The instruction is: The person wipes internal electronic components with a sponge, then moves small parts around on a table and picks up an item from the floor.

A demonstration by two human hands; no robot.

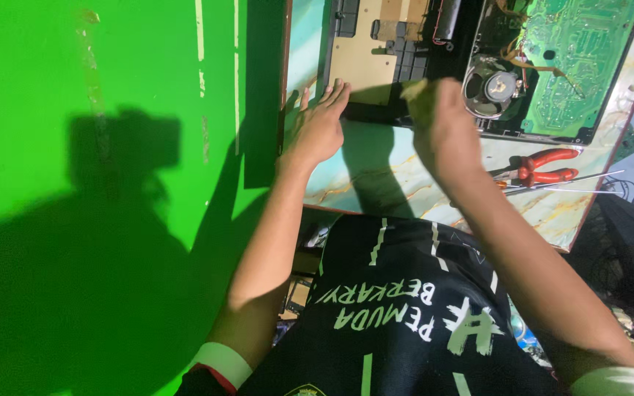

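1 opened device case (pixel 376 66), top centre, on 1 marbled table (pixel 376 172). 1 green circuit board (pixel 588 51), 1 round speaker (pixel 492 89), 1 red-handled pliers (pixel 548 167), right. Left hand (pixel 321 125) flat, fingers spread, touching case edge. Right hand (pixel 438 117) blurred at case edge; grip cannot be told.

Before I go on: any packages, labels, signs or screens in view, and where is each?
Packages, signs, screens: none in view.
Printed shirt: bottom centre, on the person; black with white and pale green lettering and stripes.
Circuit board: top right inside the opened case; green, with fine pale markings too small to tell.
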